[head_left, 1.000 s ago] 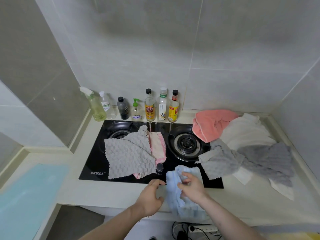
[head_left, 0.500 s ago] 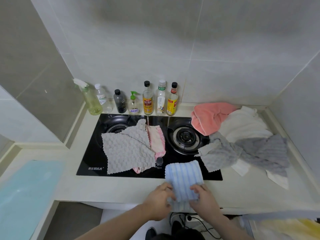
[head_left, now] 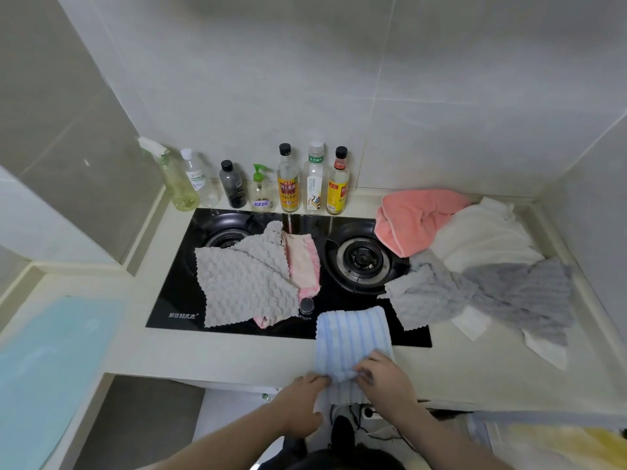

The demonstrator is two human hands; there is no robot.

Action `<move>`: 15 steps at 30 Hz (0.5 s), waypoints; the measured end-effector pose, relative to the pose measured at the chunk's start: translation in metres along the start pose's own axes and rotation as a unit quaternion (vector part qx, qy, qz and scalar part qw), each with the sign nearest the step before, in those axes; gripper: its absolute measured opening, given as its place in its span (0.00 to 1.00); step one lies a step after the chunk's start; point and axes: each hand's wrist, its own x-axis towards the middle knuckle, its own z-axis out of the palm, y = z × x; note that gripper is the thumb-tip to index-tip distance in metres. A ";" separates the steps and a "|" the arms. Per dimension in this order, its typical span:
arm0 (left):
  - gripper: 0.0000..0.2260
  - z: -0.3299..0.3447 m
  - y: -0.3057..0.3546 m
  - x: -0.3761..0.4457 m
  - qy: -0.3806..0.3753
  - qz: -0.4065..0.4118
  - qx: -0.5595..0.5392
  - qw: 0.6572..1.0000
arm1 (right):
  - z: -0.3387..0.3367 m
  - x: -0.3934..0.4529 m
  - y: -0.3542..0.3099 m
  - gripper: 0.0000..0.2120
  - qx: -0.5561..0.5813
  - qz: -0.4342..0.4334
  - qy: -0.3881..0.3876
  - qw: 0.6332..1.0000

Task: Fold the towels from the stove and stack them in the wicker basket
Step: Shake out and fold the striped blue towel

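At the front edge of the stove (head_left: 237, 300), the blue striped towel (head_left: 353, 337) lies flat, its far end on the black glass and its near end hanging over the edge of the desk (head_left: 210, 354). Both hands work that near end: the left hand (head_left: 302, 405) has its fingers curled onto the towel's left border, and the right hand (head_left: 385, 379) pinches a bunched bit of cloth just right of it, probably to bring the near half up over the far half on the flat surface. On the stove's left burner a grey waffle towel (head_left: 244, 283) covers a pink towel (head_left: 302, 262). Right of the stove a coral towel (head_left: 414, 218), a white towel (head_left: 481, 235) and two more grey towels (head_left: 475, 293) wait in a heap. Bottles (head_left: 288, 181) line the wall behind the stove. The wicker basket is not clearly in view.
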 end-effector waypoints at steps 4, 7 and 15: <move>0.34 0.002 0.003 0.000 0.002 -0.018 -0.017 1.000 | -0.004 -0.003 -0.003 0.03 0.020 -0.041 0.021 0.999; 0.33 0.003 0.002 0.002 0.004 -0.038 -0.025 0.999 | 0.001 -0.004 0.001 0.03 0.021 -0.072 -0.006 0.997; 0.15 -0.011 0.013 0.010 0.183 -0.116 -0.099 0.971 | 0.012 -0.003 0.016 0.09 0.023 -0.069 -0.047 0.996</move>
